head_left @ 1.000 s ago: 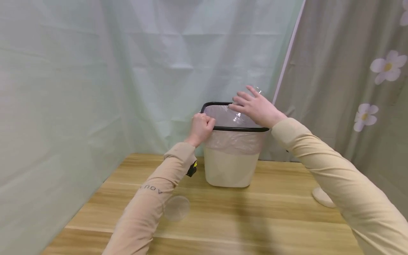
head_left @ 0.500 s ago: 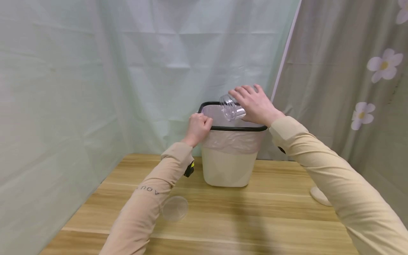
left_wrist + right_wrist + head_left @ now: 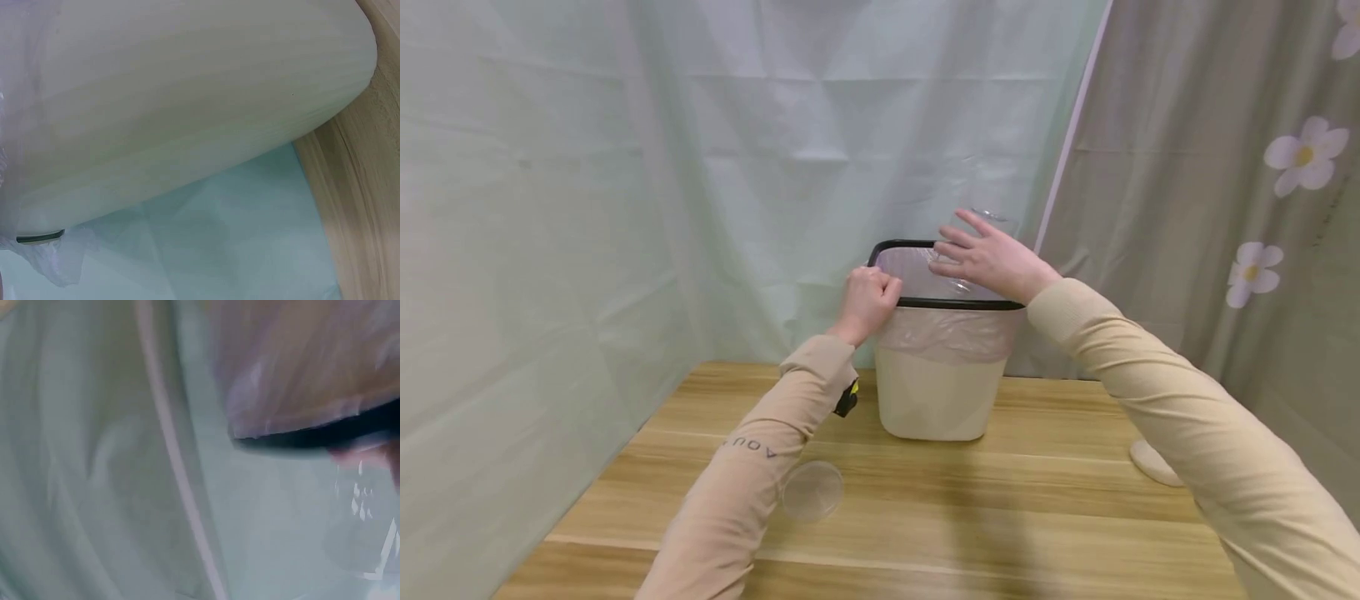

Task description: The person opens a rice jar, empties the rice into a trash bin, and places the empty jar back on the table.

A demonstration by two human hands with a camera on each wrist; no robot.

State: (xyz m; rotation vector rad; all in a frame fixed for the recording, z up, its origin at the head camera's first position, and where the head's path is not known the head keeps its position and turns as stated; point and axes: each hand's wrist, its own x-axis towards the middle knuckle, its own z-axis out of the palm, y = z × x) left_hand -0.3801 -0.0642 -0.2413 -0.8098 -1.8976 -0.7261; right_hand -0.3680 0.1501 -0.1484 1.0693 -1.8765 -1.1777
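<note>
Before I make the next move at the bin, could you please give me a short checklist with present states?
1. Bin upright on the table: ok.
2. Left hand gripping the bin's black rim: ok.
3. Liner hanging outside below the rim: ok.
4. Right hand holding the clear container: ok.
5. Container emptied: cannot tell; the hand hides much of it.
6. Clear disc off the table: not ok.
</note>
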